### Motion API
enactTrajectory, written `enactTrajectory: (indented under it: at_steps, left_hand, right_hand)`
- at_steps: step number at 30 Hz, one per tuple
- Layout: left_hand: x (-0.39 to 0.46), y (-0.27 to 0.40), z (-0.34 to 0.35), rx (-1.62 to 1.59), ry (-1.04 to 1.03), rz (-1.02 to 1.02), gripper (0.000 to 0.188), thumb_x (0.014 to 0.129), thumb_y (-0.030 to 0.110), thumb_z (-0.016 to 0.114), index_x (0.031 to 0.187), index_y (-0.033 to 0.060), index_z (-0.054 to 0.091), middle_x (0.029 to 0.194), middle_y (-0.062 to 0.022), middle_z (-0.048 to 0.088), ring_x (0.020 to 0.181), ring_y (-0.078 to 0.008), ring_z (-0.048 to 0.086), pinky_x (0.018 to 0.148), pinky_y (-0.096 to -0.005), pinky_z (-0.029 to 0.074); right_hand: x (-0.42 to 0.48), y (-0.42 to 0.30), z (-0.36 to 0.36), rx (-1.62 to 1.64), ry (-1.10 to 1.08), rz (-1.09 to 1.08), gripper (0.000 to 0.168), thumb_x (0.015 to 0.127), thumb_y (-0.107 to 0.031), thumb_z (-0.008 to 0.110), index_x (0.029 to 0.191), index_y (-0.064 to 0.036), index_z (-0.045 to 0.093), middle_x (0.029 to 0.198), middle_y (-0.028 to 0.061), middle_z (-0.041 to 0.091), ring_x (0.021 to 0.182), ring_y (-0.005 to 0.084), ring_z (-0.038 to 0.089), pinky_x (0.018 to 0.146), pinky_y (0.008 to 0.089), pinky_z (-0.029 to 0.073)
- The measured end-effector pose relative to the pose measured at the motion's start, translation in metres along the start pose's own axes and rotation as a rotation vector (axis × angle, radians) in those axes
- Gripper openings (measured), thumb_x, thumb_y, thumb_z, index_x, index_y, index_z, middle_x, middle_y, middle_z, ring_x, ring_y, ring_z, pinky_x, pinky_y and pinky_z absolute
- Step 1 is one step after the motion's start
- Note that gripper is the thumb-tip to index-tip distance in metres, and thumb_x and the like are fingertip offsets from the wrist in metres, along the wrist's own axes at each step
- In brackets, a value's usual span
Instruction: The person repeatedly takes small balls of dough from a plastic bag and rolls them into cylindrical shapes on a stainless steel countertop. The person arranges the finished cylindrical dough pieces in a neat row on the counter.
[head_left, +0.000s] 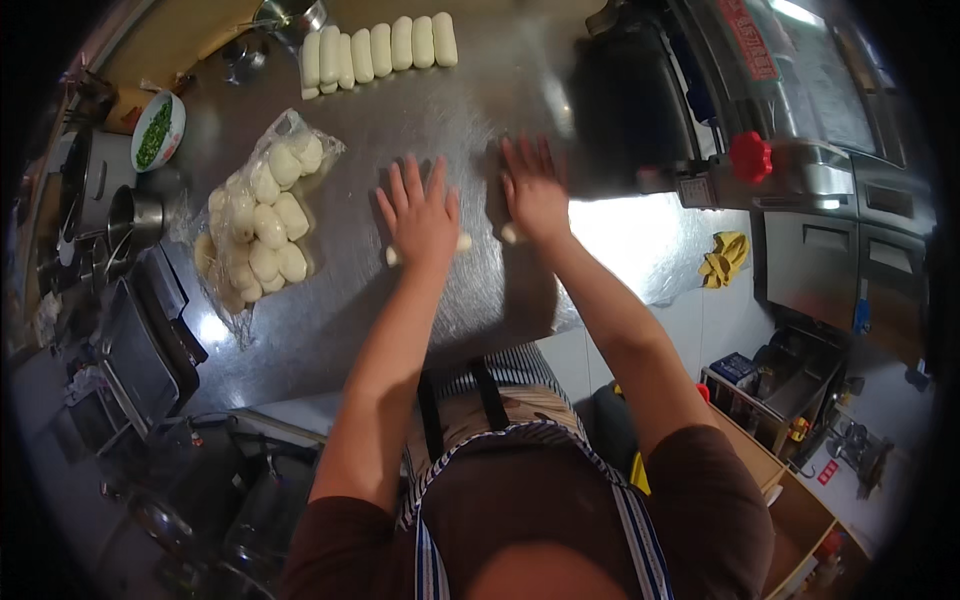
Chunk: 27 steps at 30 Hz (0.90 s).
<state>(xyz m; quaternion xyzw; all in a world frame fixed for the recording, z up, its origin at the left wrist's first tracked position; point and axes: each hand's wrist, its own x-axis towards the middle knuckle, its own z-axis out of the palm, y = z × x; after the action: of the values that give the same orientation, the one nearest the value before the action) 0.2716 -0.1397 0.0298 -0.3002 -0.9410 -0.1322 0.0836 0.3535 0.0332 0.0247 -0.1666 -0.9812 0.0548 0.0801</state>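
My left hand (421, 217) lies flat, fingers spread, over a small dough roll (464, 243) on the metal worktop (360, 300); the roll's ends show on either side of the palm. Under my right hand (538, 199), also palm down, is another piece of dough (510, 233), mostly hidden. To the left, round dough balls (270, 226) sit beneath clear plastic film (259, 161). Several dough logs (381, 49) stand side by side in a row at the worktop's far side.
A bowl of chopped greens (155, 131) and a metal pot (135, 216) stand at the left. Black trays (146, 345) lean at the lower left. A machine with a red knob (751, 157) is at the right, above a yellow cloth (724, 259).
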Motion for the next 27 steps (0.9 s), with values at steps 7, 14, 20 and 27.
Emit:
enactTrajectory:
  at_steps: [7, 14, 20, 27]
  left_hand:
    - [-0.152, -0.019, -0.060, -0.128, -0.224, 0.166, 0.040, 0.091, 0.033, 0.059, 0.131, 0.0279, 0.064, 0.150, -0.0135, 0.044, 0.137, -0.0395, 0.038, 0.113, -0.0558, 0.027]
    - [0.002, -0.015, -0.004, -0.070, 0.037, -0.057, 0.044, 0.092, 0.035, 0.058, 0.135, 0.0244, 0.060, 0.151, -0.0097, 0.044, 0.139, -0.0316, 0.038, 0.113, -0.0530, 0.028]
    - [-0.116, -0.024, -0.049, -0.042, -0.252, 0.183, 0.046, 0.093, 0.038, 0.058, 0.137, 0.0282, 0.058, 0.148, -0.0099, 0.047, 0.138, -0.0361, 0.039, 0.116, -0.0573, 0.021]
    - [-0.035, -0.015, -0.018, -0.023, -0.117, 0.026, 0.047, 0.093, 0.040, 0.058, 0.139, 0.0304, 0.056, 0.149, -0.0083, 0.048, 0.138, -0.0315, 0.040, 0.116, -0.0555, 0.022]
  right_hand:
    - [-0.185, 0.000, -0.053, 0.135, -0.387, -0.103, 0.056, 0.094, -0.035, 0.058, 0.148, -0.025, 0.045, 0.154, 0.0086, 0.038, 0.145, 0.0362, 0.031, 0.117, 0.0571, 0.022]
    - [0.022, -0.003, -0.002, 0.036, 0.101, 0.017, 0.047, 0.092, -0.029, 0.059, 0.138, -0.021, 0.053, 0.147, 0.0082, 0.045, 0.140, 0.0351, 0.036, 0.113, 0.0626, 0.025]
    - [-0.146, 0.003, -0.028, 0.143, -0.266, -0.093, 0.050, 0.096, -0.036, 0.053, 0.144, -0.025, 0.049, 0.153, 0.0071, 0.041, 0.143, 0.0357, 0.033, 0.116, 0.0597, 0.021]
    - [-0.040, -0.001, -0.027, 0.110, -0.042, 0.064, 0.038, 0.094, -0.032, 0.057, 0.131, -0.024, 0.059, 0.145, 0.0065, 0.048, 0.137, 0.0321, 0.041, 0.112, 0.0630, 0.026]
